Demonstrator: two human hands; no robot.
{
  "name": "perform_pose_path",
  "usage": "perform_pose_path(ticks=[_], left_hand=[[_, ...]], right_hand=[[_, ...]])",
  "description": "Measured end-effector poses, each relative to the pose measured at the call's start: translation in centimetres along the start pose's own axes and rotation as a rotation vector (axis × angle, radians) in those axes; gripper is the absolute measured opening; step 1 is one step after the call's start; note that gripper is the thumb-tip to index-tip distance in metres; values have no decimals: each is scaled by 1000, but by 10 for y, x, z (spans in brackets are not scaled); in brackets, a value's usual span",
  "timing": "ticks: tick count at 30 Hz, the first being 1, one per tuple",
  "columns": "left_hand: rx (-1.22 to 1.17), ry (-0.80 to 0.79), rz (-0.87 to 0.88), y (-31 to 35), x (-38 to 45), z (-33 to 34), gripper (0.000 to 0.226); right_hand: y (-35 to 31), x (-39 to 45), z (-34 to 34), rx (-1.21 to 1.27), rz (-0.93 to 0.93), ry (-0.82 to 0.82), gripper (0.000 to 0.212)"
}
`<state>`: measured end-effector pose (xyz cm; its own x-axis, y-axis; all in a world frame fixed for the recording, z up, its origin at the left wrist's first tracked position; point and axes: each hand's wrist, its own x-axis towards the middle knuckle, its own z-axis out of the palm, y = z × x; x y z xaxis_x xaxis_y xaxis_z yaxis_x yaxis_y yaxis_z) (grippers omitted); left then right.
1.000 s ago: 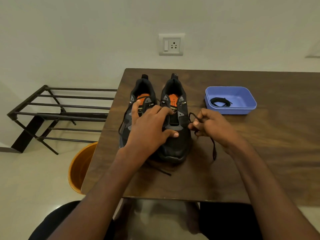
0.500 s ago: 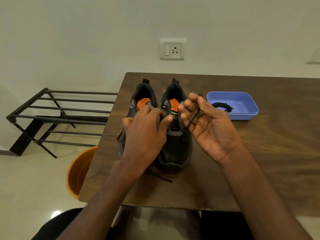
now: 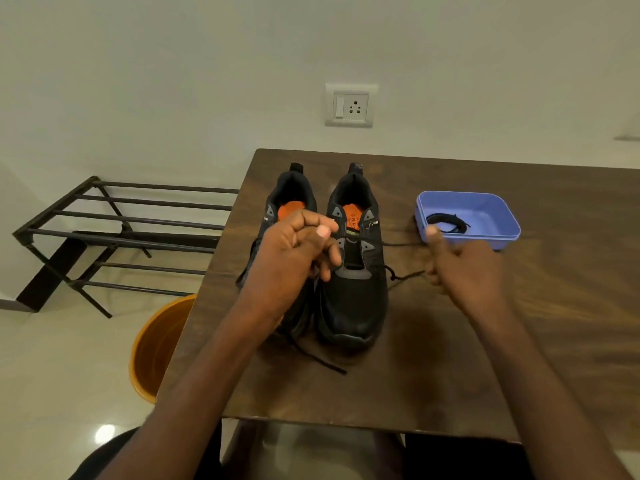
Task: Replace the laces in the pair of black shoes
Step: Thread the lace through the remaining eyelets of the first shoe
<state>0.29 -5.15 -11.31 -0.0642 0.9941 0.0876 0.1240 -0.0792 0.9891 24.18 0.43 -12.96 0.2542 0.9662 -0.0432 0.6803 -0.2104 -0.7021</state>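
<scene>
The pair of black shoes (image 3: 332,268) stands near the table's (image 3: 519,341) left edge. The right hand (image 3: 464,268) pinches the old lace (image 3: 405,276) beside the right shoe; the left hand (image 3: 298,258) is curled over the left shoe, its hold unclear. The lace should be drawn out straight and sideways, with the shoe steadied.

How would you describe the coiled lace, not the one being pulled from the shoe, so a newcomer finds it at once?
Start at the dark wooden table and look right of the pair of black shoes to the blue plastic tray. The coiled lace lies inside it, at its left end. Unlike the loose lace trailing across the tabletop, it is wound into a tight ring.
</scene>
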Motion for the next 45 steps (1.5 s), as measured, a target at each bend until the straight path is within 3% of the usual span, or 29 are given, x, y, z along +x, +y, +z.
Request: perform_pose_path(ticks=[1,3,4,6,8,11,14,17,23,29,40,45], left_hand=[[30,2,18,-2,1,2,13],[69,-12,47,-8,2,9,9],[63,-12,60,-10,3,11,10],[21,27,103,-16,5,15,13],[11,101,149,-21,8,16,13],[101,196,204,-29,12,15,9],[257,214,267,-34,14,14,8],[654,216,335,-40,13,17,11],[940,233,151,-37,8,31,28],[932,285,69,-34,7,33,26],[897,354,102,-39,2,38,21],[869,372,120,-41,1,39,18]], right_hand=[[0,0,3,-152,-87,67,62],[-11,-5,10,-155,-306,215,38],[-20,-8,14,-75,-444,193,27],[-34,-19,26,143,-632,-35,25],[-42,-32,33,404,-583,-277,22],[-44,-38,37,638,-455,-389,17],[-41,-32,43,532,-444,-255,18],[-34,-24,52,483,-374,-77,16],[-31,-16,60,260,-434,-68,14],[-25,-12,59,132,-492,-157,13],[-27,-19,81,322,-315,-90,10],[-29,-17,77,141,-408,-81,10]])
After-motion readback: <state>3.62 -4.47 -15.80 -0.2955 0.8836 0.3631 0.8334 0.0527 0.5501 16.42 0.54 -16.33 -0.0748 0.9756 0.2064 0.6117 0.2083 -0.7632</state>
